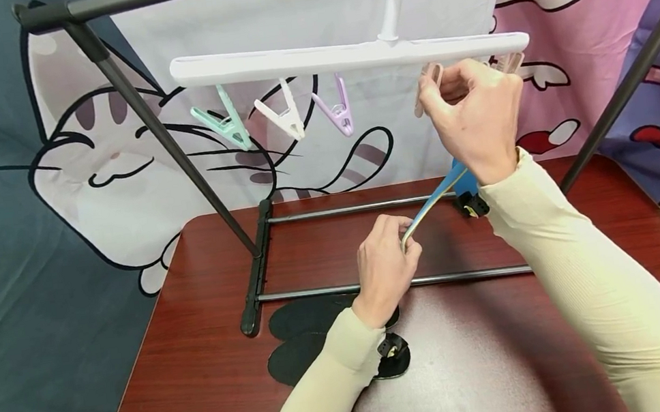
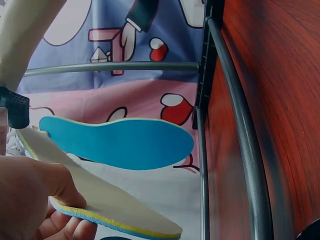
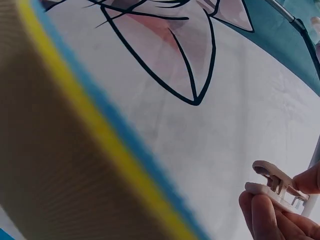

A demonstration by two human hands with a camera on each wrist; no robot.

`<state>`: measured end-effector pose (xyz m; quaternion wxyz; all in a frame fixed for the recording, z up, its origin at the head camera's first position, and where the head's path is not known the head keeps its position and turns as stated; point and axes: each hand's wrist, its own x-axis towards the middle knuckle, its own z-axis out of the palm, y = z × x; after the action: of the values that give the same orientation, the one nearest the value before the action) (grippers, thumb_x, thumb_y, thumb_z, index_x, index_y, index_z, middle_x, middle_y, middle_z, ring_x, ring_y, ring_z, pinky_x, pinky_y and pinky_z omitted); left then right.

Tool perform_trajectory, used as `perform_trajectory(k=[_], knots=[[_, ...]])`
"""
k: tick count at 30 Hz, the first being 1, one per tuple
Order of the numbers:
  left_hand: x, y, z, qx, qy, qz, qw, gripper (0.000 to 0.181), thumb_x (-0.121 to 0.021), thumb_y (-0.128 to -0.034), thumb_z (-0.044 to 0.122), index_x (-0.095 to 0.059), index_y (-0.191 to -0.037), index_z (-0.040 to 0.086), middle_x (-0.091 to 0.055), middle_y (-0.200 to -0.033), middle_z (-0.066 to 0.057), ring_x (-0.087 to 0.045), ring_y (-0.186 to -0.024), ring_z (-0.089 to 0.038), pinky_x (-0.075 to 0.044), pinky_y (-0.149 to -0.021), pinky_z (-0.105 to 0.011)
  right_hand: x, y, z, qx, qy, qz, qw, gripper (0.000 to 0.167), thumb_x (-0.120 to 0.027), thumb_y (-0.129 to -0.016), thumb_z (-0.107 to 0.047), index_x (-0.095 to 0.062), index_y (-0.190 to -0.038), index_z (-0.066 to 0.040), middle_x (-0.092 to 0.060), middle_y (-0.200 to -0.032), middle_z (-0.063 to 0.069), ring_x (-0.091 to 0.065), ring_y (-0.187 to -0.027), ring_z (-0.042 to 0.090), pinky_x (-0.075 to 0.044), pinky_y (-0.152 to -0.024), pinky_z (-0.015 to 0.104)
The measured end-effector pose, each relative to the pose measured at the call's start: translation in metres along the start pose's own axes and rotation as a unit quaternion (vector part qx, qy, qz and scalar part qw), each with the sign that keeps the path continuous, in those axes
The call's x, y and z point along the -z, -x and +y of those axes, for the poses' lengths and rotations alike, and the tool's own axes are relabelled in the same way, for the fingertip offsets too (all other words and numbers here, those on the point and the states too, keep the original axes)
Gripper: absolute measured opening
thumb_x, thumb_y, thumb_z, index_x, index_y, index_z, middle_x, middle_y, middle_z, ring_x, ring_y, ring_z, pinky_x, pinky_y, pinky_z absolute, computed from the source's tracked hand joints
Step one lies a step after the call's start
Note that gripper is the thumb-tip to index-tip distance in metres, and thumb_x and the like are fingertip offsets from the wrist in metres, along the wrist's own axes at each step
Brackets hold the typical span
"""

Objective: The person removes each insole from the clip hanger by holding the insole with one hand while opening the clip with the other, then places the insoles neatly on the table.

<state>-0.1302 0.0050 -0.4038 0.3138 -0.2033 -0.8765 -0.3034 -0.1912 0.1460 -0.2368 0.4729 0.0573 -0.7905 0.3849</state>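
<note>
Left hand (image 1: pixel 388 262): grip narrow, an insole (image 2: pixel 115 197) being pinched near its lower end between thumb and fingers. Insole layered pale, yellow and blue; held on a slant, its upper part led up toward the right hand (image 1: pixel 476 116). Whether the upper end is touched by any clip cannot be told.

Right hand: grip narrow, a brownish clothespin (image 3: pixel 274 186) being pinched between thumb and fingers just under the white hanger (image 1: pixel 349 56). A gap is seen between the pin's two arms.

Behind the held insole, a second, blue insole (image 2: pixel 120 145) is suspended; its upper attachment is hidden in the head view by the right hand. Another brownish pin (image 1: pixel 509 63) is partly seen at the hanger's right end. Farther left, mint (image 1: pixel 226 122), white (image 1: pixel 283 112) and purple clothespins (image 1: pixel 338 107) are hung in a row.

Hanger carried below a dark metal rack (image 1: pixel 170 140), whose base is set on the reddish desk (image 1: pixel 161 391). Two black insoles (image 1: pixel 296 358) are laid there side by side, partly covered by the left forearm. Beyond, a cartoon-printed cloth (image 1: pixel 119 204) is hung.
</note>
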Motion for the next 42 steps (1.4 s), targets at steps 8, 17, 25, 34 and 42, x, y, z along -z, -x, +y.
perform_trajectory(k=[8,17,25,34,42], knots=[[0.005,0.004,0.002,-0.018,-0.004,-0.023,0.9996,0.026,-0.072,-0.0756,0.005,-0.072,-0.100,0.015,-0.067,-0.093,0.004,-0.063,-0.070,-0.012,-0.047,-0.055,-0.029,0.000,0.001,0.004,0.016,-0.015,-0.006,0.9997,0.029,-0.065,-0.092,-0.026,-0.079,-0.072,-0.011,-0.075,-0.071,0.003,-0.050,-0.061,-0.025,-0.034,-0.062,0.010],[0.008,0.007,0.006,-0.031,-0.017,-0.062,0.9974,0.026,-0.071,-0.0754,0.006,-0.074,-0.099,0.017,-0.068,-0.094,0.006,-0.064,-0.070,-0.010,-0.047,-0.054,-0.025,0.001,0.000,0.004,-0.009,-0.001,-0.014,0.9999,0.027,-0.067,-0.089,-0.028,-0.080,-0.074,-0.009,-0.075,-0.074,0.005,-0.046,-0.062,-0.029,-0.033,-0.065,0.009],[0.008,0.011,0.009,-0.048,-0.032,-0.091,0.9942,0.027,-0.071,-0.0745,0.008,-0.076,-0.098,0.020,-0.066,-0.093,0.010,-0.064,-0.077,-0.006,-0.045,-0.053,-0.021,0.002,0.000,0.006,-0.004,0.012,-0.012,0.9998,0.027,-0.068,-0.089,-0.032,-0.080,-0.076,-0.011,-0.076,-0.076,0.001,-0.046,-0.063,-0.029,-0.035,-0.073,0.015],[0.008,0.017,0.012,-0.066,-0.037,-0.105,0.9916,0.025,-0.071,-0.0746,0.009,-0.077,-0.096,0.021,-0.065,-0.092,0.011,-0.063,-0.079,-0.007,-0.047,-0.054,-0.023,0.001,0.000,0.008,-0.008,0.011,-0.009,0.9999,0.028,-0.069,-0.088,-0.034,-0.080,-0.079,-0.010,-0.076,-0.077,0.000,-0.052,-0.064,-0.024,-0.038,-0.074,0.016],[0.008,0.024,0.016,-0.112,-0.027,-0.126,0.9853,0.026,-0.071,-0.0739,0.007,-0.077,-0.096,0.020,-0.067,-0.093,0.009,-0.063,-0.080,-0.007,-0.046,-0.053,-0.021,0.001,-0.001,0.009,-0.027,0.005,-0.003,0.9996,0.030,-0.070,-0.088,-0.035,-0.080,-0.082,-0.008,-0.076,-0.079,0.003,-0.052,-0.063,-0.024,-0.038,-0.071,0.013]])
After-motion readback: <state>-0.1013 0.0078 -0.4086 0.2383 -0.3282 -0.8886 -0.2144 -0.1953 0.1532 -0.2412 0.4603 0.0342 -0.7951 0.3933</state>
